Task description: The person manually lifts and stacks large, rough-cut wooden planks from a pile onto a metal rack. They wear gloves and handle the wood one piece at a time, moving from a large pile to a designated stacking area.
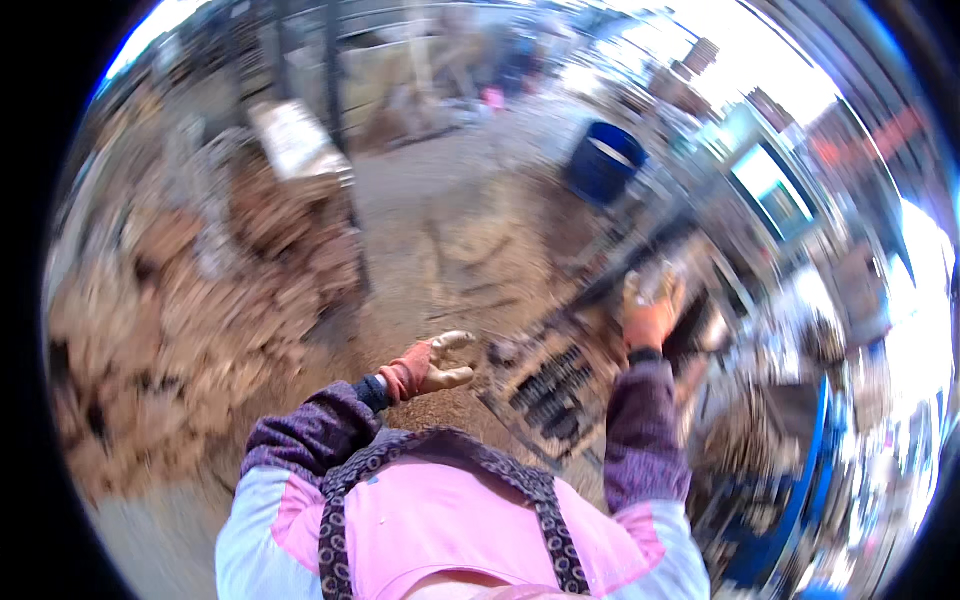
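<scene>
The left hand (438,368), in a pale-palmed orange glove, had its thumb and fingers spread apart, just left of a brown frame with dark slots (555,390). The right hand (652,312), gloved alike, reached farther out, beyond the frame's right side; blur hid whether its fingers were clamped on anything, so I could not tell. The frame lay between the two forearms, tilted in view. Farther left rose a heap of brown pieces (200,320), with a whitish sheet-like thing (298,140) at its far end. A blue barrel (605,163) stood on the far side.
</scene>
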`<action>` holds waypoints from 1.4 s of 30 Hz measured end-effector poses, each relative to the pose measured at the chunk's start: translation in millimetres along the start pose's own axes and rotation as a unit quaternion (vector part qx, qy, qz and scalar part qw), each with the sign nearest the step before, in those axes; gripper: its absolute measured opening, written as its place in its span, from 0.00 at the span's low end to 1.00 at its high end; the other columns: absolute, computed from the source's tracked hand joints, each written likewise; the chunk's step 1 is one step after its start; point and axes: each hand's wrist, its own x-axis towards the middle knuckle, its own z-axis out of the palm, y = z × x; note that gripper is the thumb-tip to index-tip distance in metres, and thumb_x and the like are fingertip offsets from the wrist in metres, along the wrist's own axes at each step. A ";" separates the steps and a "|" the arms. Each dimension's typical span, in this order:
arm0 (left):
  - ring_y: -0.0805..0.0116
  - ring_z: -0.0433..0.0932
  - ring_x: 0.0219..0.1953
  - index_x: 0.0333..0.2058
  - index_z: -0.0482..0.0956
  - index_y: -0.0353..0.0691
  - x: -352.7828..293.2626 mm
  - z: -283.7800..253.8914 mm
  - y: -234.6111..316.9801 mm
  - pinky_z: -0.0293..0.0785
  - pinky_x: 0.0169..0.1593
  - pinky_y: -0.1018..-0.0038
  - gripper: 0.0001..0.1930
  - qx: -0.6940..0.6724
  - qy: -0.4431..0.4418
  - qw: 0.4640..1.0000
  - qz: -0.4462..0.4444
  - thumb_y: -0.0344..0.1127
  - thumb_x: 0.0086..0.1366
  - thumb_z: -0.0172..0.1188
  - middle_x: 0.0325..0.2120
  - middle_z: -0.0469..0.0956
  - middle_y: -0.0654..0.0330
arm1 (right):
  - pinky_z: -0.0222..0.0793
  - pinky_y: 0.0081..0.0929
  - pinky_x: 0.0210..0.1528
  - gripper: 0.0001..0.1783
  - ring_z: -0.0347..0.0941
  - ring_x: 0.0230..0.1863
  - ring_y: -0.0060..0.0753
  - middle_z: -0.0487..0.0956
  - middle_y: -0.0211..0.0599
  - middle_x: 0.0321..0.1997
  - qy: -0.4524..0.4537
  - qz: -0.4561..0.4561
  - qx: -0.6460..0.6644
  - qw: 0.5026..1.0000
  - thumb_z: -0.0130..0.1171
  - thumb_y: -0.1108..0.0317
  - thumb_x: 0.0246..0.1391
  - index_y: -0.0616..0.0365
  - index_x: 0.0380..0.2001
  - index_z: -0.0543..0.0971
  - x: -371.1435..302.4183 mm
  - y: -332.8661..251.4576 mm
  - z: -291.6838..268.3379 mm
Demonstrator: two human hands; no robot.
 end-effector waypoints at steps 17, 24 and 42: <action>0.69 0.78 0.52 0.63 0.71 0.38 -116.0 -202.6 -138.6 0.75 0.57 0.67 0.31 -0.137 0.241 0.949 -0.150 0.45 0.65 0.68 0.51 0.80 0.56 | 0.65 0.51 0.65 0.49 0.69 0.64 0.54 0.72 0.43 0.64 -0.023 -0.490 0.315 0.813 0.75 0.49 0.39 0.45 0.67 0.68 -19.9 -545.6 265.7; 0.60 0.78 0.53 0.69 0.64 0.48 -1.9 -277.9 -63.4 0.76 0.59 0.61 0.39 -0.476 0.162 0.863 0.045 0.67 0.69 0.55 0.59 0.74 0.53 | 0.75 0.45 0.54 0.32 0.79 0.54 0.51 0.80 0.44 0.57 -0.047 -0.461 0.376 0.802 0.71 0.58 0.46 0.52 0.55 0.77 -26.6 -474.8 124.8; 0.63 0.77 0.56 0.63 0.70 0.36 104.7 55.9 117.6 0.77 0.59 0.66 0.28 -0.271 -0.004 0.916 0.298 0.37 0.67 0.65 0.54 0.79 0.54 | 0.68 0.46 0.65 0.62 0.67 0.65 0.56 0.65 0.52 0.69 -0.053 -0.120 0.289 0.948 0.77 0.63 0.44 0.52 0.77 0.49 -149.8 -77.9 -149.3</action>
